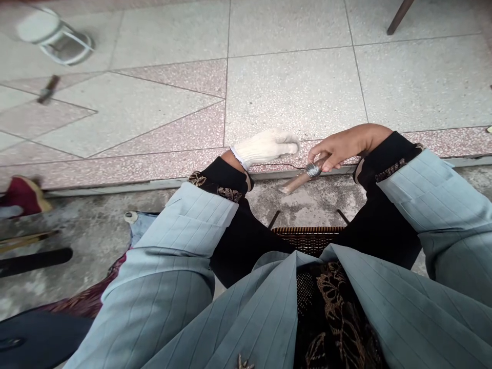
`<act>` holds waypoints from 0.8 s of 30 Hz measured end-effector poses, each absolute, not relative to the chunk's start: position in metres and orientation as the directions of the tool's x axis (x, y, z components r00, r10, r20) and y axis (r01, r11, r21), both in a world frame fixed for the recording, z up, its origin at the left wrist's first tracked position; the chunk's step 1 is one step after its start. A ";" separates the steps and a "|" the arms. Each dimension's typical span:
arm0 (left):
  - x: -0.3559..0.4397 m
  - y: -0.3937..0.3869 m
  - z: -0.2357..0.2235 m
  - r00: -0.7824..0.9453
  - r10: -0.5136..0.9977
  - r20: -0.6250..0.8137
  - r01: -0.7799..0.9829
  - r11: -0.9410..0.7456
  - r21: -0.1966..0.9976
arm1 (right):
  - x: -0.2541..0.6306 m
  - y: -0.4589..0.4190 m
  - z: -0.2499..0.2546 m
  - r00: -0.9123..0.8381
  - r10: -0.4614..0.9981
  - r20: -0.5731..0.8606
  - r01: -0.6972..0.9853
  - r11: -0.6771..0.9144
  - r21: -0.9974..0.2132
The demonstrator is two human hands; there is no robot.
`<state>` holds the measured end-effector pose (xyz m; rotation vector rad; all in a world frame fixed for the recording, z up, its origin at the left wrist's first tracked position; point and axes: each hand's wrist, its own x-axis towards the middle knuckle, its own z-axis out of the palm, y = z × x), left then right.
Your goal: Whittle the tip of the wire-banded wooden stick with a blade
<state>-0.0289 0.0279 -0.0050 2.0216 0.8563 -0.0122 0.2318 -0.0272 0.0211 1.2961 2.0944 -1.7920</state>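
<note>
A white knitted glove covers my left hand [269, 145]. Its fingers are curled together, and whatever may be between them does not show. Bare, my right hand [342, 147] grips one end of a short brown stick [294, 183], which tilts down toward the left. Silvery wire [312, 170] is wound in a tight coil around the stick, right by my right fingertips. A thin dark line runs between the coil and the area below my gloved hand; I cannot tell if it is loose wire. The two hands are apart, above the tiled floor's edge.
A raised tiled floor [292, 92] lies ahead, with rough concrete below its edge. A white stool [61, 38] and a small brown object [48, 89] are at far left. A red shoe [26, 196] shows at left. A woven seat [307, 237] is beneath me.
</note>
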 end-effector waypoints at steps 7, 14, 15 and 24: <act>-0.029 0.029 -0.015 0.692 0.655 -0.303 0.493 -0.123 0.861 | 0.234 -0.023 0.025 -0.388 0.891 -0.238 0.263 -0.140 -0.954; -0.021 0.015 -0.012 0.745 0.568 -0.348 0.545 -0.218 0.810 | 0.231 -0.013 0.006 -0.075 0.954 -0.291 0.518 -0.212 -0.828; -0.021 0.015 -0.012 0.754 0.550 -0.360 0.550 -0.228 0.803 | 0.231 -0.012 0.006 -0.052 0.958 -0.283 0.594 -0.198 -0.780; -0.019 0.012 -0.007 0.800 0.493 -0.342 0.523 -0.293 0.800 | 0.228 -0.016 0.010 -0.148 0.925 -0.349 0.961 0.051 -0.273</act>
